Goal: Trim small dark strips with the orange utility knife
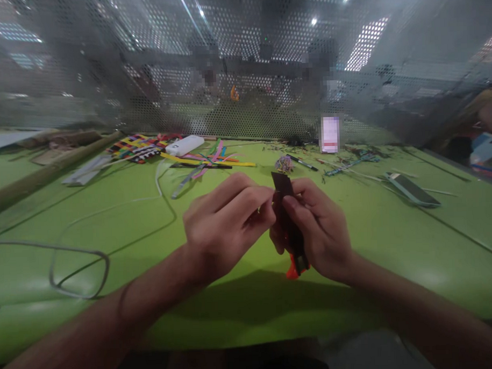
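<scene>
Hands, left (pixel 223 223) and right (pixel 316 230), both pinching dark strip (pixel 286 204); bare green table (pixel 393 244) around.

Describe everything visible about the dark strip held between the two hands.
The dark strip is a narrow, flat band, dark brown to black, looking like paper or thin card. It stands nearly upright above the green table, its squared top end free. The left hand pinches its upper part with its fingers; the right hand wraps its lower length. An orange piece shows at its lower end; how they join is hidden.
</scene>
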